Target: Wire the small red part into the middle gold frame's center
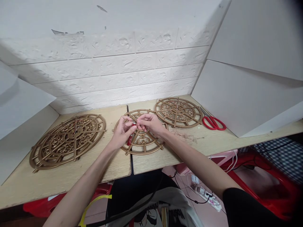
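Observation:
A round gold-coloured openwork frame (143, 139) with scroll ornaments lies on the table under both my hands. My left hand (123, 130) is closed, its thumb and fingers pinching a small red piece (134, 124) with a shiny top. Below those fingers a longer red piece (129, 139) shows over the frame's left side; whether the two red parts are one object is hidden. My right hand (149, 123) meets the left one, thumb and fingertips pressed together. Anything between the right fingertips is too small to make out.
More gold frames (69, 136) lie overlapped on the left, and another gold frame (176, 108) is at the back right. Red-handled scissors (214, 123) rest beside it. White panels (255, 94) flank the wooden table (113, 167). A power strip (208, 197) with cables is on the floor.

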Demonstrator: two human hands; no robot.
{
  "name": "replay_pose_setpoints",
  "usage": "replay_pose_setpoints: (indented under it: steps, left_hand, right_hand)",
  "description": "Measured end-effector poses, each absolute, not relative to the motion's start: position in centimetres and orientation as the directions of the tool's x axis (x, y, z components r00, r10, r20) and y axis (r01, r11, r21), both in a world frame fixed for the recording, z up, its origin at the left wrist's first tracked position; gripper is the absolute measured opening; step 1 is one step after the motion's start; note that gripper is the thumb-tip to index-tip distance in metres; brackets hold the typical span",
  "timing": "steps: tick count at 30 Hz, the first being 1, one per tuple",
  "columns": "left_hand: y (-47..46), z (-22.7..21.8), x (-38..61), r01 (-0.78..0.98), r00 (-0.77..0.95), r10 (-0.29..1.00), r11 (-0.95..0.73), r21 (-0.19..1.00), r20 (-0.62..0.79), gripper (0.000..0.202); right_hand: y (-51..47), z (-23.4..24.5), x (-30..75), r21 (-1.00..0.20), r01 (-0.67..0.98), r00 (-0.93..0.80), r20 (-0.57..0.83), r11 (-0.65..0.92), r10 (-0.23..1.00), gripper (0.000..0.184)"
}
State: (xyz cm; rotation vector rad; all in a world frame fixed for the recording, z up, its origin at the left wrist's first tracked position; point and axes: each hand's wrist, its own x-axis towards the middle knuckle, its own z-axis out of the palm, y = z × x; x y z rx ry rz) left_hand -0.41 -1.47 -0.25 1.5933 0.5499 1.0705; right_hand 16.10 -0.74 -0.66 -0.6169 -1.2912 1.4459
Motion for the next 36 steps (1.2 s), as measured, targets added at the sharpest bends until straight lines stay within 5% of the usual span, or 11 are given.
replay_pose_setpoints:
  steps: [23, 36]
  left_hand:
    - [-1.6, 0.2, -0.6, -0.130, 0.444, 0.830, -0.313, 0.941, 0.338, 0.026]
    - [-1.3, 0.3, -0.9, -0.077, 0.309, 0.897, -0.306, 0.949, 0.315, 0.030]
  right_hand:
    - [-0.6, -0.5, 16.2, -0.930, -0.343, -0.340, 0.252, 0.130, 0.906, 0.023]
    - [0.2, -1.1, 16.9, -0.910, -0.363, -0.187, 0.282, 0.201, 0.941, 0.020]
